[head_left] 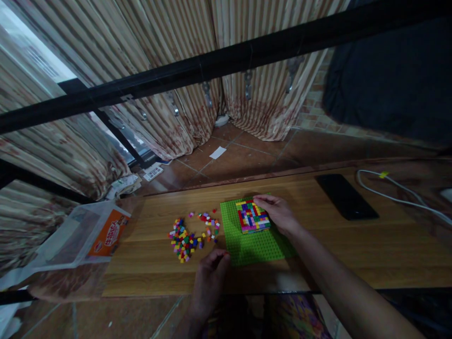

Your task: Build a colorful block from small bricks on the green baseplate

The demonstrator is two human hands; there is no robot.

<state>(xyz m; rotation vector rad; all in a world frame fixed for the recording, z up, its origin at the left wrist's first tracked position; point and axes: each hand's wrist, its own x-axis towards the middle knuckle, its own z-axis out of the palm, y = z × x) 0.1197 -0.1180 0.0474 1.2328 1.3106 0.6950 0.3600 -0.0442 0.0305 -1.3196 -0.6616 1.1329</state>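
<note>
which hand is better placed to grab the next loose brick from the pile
Probably the left hand: it rests on the table edge just below the loose bricks, fingers curled, apparently free. The right hand lies against the multicoloured brick block on the green baseplate, farther away.

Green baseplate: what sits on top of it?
A multicoloured brick patch sits on the green baseplate; the right hand rests at its edge, hiding that part.
</note>
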